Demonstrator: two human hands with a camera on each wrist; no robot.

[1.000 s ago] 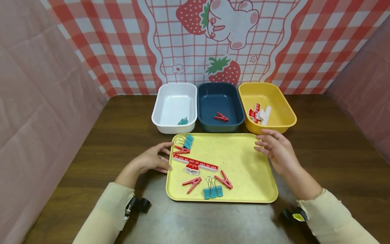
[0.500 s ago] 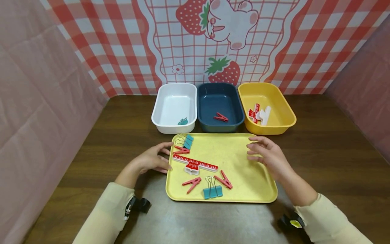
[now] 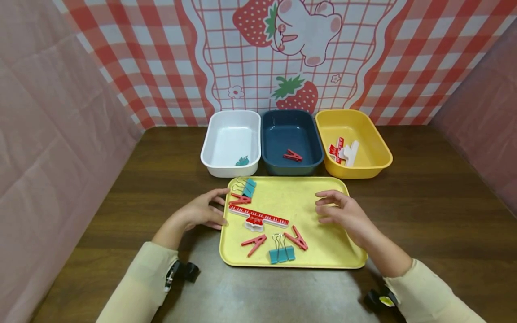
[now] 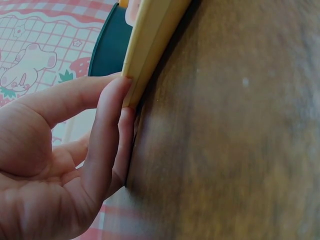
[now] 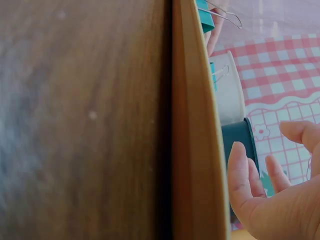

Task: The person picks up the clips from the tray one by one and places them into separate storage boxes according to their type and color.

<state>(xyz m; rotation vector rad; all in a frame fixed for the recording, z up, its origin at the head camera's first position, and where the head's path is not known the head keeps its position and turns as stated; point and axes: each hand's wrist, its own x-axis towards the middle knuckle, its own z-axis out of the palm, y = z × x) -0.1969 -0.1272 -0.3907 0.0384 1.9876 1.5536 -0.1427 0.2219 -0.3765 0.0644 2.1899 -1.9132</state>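
On the yellow tray lie two teal binder clips, one at the far left corner and one near the front edge. A long red-and-white ruler clip and three red clothespins lie among them. My left hand rests its fingertips against the tray's left rim; the left wrist view has its relaxed fingers right at the edge. Over the tray's right half hovers my right hand, fingers loosely spread, holding nothing. In the right wrist view its fingers stand apart above the rim.
Behind the tray stand three bins in a row. A white bin holds a teal binder clip, a dark blue bin a red clothespin, and a yellow bin red and white clips. A checkered cloth hangs behind them.
My right hand has moved left and slightly toward me, from the tray's far right corner to over its right half. The left hand and the clips have stayed put.
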